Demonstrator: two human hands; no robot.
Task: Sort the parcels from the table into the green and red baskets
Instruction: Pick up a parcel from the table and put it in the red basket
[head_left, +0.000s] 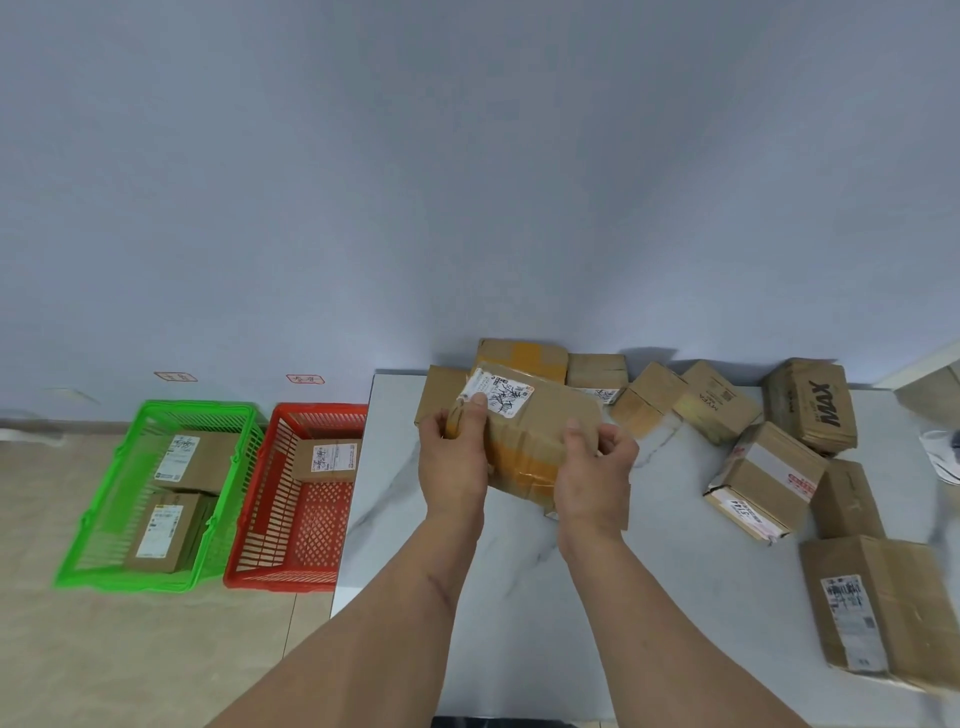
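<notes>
Parcel (535, 441), brown cardboard, scribbled white label

held parcel (540, 431): brown cardboard, matt, creased, banded with glossy yellowish tape; white paper label scrawled over in black ink
table (519, 597): smooth white surface with grey marble-like veining, faint sheen
parcels on table (810, 410): matt brown cardboard, some dented, some taped; white paper labels
green basket (83, 535): bright plastic lattice, smooth and slightly shiny
red basket (306, 519): plastic lattice of the same finish
floor (130, 654): beige tiles, smooth, dull gloss
wall (467, 182): painted pale grey-blue, flat and matt
</notes>
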